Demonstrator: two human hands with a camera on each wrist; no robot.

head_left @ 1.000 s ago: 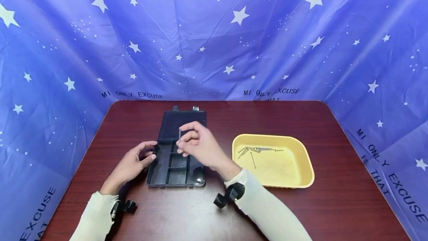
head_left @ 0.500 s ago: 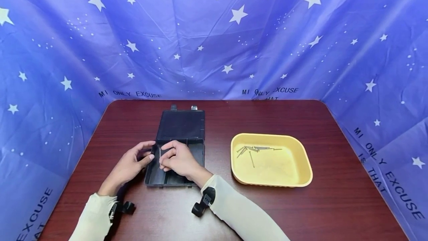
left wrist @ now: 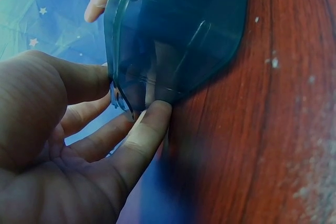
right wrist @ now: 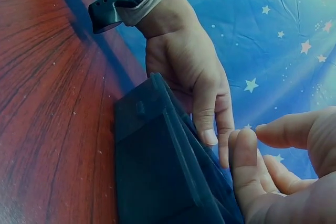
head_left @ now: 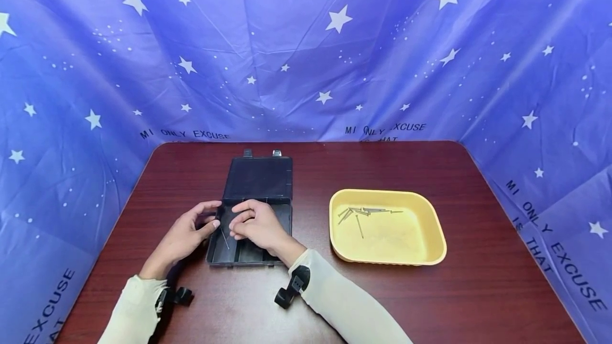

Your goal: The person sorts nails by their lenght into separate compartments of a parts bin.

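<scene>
Wrist cameras: two small black cameras are sitting at the cuffs, presumably so each is watching its own hand.
Left hand: it's gripping the left edge of the black compartment box, thumb and fingers around the wall, I guess so nothing's sliding.
Right hand: it's hovering over the box with nothing in it, a gap showing between bent fingertips.
Single nail: it's slanting in the long left compartment, clear of the right fingertips; can't tell if it's lying flat. That slot seems to be suiting its length.
Yellow tub: it's sitting right of the box, probably for easy right-hand reach.
Loose nails: most are bunching toward the tub's far left, one lying nearer; the walls are likely keeping them from rolling off.
Lid: it's lying folded back, latches facing away, so it isn't blocking the compartments.
Starry curtain: it's hanging behind everything.
</scene>
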